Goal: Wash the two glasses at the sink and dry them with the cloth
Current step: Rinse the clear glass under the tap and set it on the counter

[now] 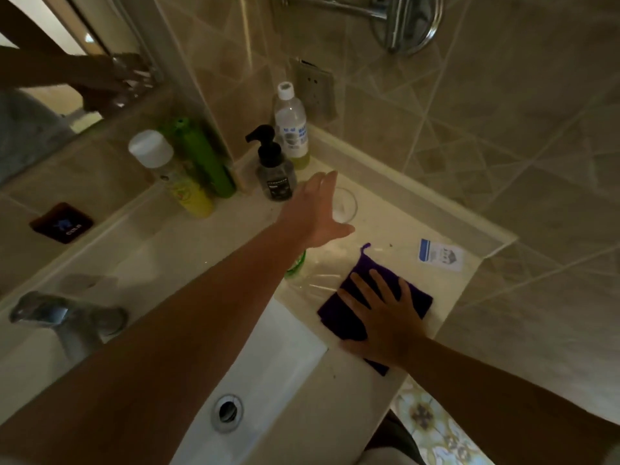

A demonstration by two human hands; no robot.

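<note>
Reaching L hand (317, 209) spread over glass (345, 204), R hand (385, 317) flat on purple cloth (345, 317), labels unreadable

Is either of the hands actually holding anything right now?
No. The left hand reaches open toward a glass without gripping it; the right hand lies flat on the purple cloth.

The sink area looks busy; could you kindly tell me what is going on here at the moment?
A person stands at the sink. Their left hand, fingers straight, reaches across the counter to a clear glass standing near the soap bottles. Their right hand lies flat on a purple cloth at the counter's edge. A second clear glass seems to lie beside the cloth. No water is visibly running.
</note>
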